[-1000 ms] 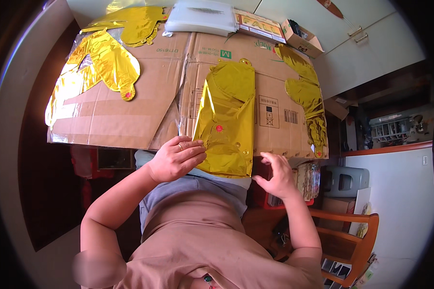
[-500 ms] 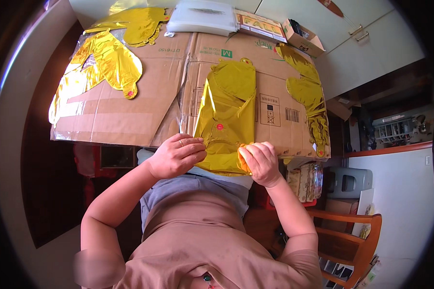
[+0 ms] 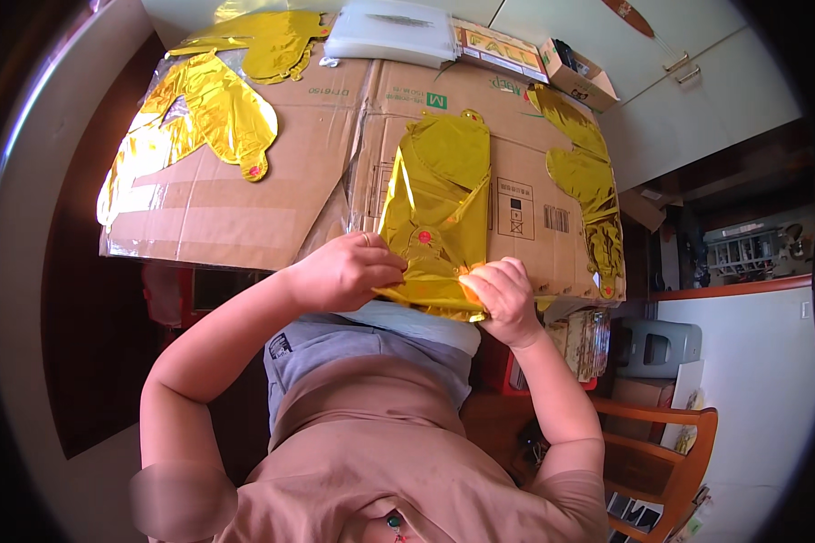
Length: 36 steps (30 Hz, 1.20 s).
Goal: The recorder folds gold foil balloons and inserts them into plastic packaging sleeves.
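Item 1: folded gold foil balloon on the flattened cardboard box, long axis running away from me. I see my left hand and right hand pinching its near edge, equally close.

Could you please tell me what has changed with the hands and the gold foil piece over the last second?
The right hand moved in from the cardboard's near edge to the middle gold foil balloon and now pinches its lower edge. The left hand slid slightly toward it and grips the same edge. The flattened cardboard and the other gold foil pieces stayed put.
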Each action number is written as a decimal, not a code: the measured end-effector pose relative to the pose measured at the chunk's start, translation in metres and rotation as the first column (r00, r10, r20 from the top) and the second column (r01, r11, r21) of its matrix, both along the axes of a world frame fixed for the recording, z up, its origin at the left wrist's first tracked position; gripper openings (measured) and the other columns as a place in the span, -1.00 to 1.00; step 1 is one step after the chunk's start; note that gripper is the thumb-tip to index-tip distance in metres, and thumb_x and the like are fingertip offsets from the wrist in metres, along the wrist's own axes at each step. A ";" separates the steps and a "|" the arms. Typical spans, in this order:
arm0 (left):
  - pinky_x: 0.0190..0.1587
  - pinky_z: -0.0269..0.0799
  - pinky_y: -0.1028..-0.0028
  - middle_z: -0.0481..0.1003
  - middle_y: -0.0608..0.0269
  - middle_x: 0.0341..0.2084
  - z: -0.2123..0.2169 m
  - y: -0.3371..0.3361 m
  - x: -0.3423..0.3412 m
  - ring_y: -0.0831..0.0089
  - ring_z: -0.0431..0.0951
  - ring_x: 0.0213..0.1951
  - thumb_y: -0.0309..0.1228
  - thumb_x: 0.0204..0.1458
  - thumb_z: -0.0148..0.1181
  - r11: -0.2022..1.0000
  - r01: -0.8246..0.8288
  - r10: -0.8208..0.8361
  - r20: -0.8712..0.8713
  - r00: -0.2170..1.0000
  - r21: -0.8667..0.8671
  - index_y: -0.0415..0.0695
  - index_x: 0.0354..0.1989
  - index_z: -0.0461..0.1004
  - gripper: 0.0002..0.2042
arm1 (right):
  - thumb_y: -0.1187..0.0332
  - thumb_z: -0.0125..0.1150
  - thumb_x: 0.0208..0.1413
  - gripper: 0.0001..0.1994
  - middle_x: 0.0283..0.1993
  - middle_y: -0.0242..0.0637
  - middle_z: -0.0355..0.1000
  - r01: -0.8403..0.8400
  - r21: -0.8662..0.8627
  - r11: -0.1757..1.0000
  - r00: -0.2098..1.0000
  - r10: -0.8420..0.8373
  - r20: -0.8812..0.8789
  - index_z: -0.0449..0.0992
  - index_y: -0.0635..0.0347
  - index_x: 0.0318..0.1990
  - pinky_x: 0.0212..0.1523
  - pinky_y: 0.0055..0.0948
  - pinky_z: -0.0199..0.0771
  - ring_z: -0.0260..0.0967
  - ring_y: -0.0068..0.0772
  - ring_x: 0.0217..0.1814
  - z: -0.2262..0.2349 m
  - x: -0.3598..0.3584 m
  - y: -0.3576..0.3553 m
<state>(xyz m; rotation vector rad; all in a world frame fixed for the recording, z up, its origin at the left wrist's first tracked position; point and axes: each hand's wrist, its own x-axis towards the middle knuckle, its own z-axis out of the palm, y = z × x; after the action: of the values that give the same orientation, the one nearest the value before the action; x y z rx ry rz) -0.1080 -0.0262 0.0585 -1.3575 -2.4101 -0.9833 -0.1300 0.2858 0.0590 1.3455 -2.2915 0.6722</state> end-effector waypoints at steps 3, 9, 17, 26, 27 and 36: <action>-0.01 0.51 0.25 0.64 0.13 -0.16 -0.003 0.001 -0.006 0.18 0.60 -0.08 -0.61 -0.21 0.33 0.996 -0.063 0.052 0.171 0.984 0.065 -0.20 -0.16 0.63 -0.67 | 0.51 0.41 -0.21 -0.71 -0.28 -0.34 0.53 -0.011 -0.035 0.999 0.982 0.018 0.190 0.58 0.11 -0.23 -0.10 -0.24 0.38 0.47 -0.25 -0.21 0.005 -0.009 0.001; -0.08 0.57 0.33 0.66 -0.02 -0.27 0.026 0.005 -0.011 0.26 0.70 -0.21 -0.28 0.14 0.33 0.944 -0.309 0.304 0.660 0.687 -0.113 -0.26 0.01 0.57 -0.64 | 0.45 0.38 0.08 -0.88 -0.47 -0.25 0.51 0.157 0.099 0.983 0.661 -0.179 0.728 0.60 0.33 -0.30 -0.35 -0.39 0.41 0.42 -0.44 -0.45 0.024 -0.025 -0.001; -0.36 0.47 0.38 0.57 0.13 -0.56 0.022 0.008 -0.023 0.42 0.52 -0.51 -0.33 0.12 0.31 0.916 -0.379 0.359 0.679 0.640 -0.128 -0.28 -0.04 0.55 -0.68 | 0.43 0.35 0.20 -0.82 -0.31 -0.49 0.57 0.239 0.010 0.971 0.332 -0.091 0.939 0.65 0.37 -0.14 -0.25 -0.58 0.44 0.36 -0.76 -0.32 0.020 -0.038 0.000; -0.22 0.51 0.23 0.59 -0.07 -0.49 0.023 0.011 -0.037 0.12 0.65 -0.37 -0.25 0.12 0.28 0.887 -0.381 0.451 0.673 0.586 -0.263 -0.34 -0.15 0.53 -0.67 | 0.36 0.40 0.14 -0.78 -0.34 -0.45 0.56 0.260 0.128 0.957 0.299 -0.206 0.932 0.64 0.38 -0.19 -0.24 -0.55 0.43 0.36 -0.72 -0.33 0.037 -0.036 -0.001; -0.22 0.51 0.23 0.60 -0.07 -0.48 0.016 0.010 -0.039 0.12 0.65 -0.36 -0.25 0.13 0.27 0.896 -0.383 0.425 0.680 0.597 -0.224 -0.34 -0.15 0.53 -0.66 | 0.36 0.40 0.13 -0.77 -0.34 -0.45 0.56 0.261 0.135 0.956 0.290 -0.211 0.934 0.64 0.38 -0.19 -0.24 -0.55 0.43 0.36 -0.72 -0.33 0.033 -0.037 0.000; -0.10 0.51 0.21 0.62 -0.16 -0.32 0.012 0.009 -0.051 0.05 0.65 -0.21 -0.24 0.13 0.26 0.913 -0.341 0.395 0.692 0.604 -0.223 -0.37 -0.12 0.53 -0.63 | 0.35 0.45 0.05 -0.74 -0.37 -0.34 0.57 0.231 0.212 0.950 0.188 -0.257 0.948 0.62 0.40 -0.22 -0.39 -0.53 0.45 0.44 -0.61 -0.44 0.044 -0.040 -0.006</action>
<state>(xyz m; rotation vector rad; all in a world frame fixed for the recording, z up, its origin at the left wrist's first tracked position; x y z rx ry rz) -0.1585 -0.0169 0.0701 -0.4121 -3.1189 -1.5313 -0.1704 0.2796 0.1032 0.3795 -3.3326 1.7679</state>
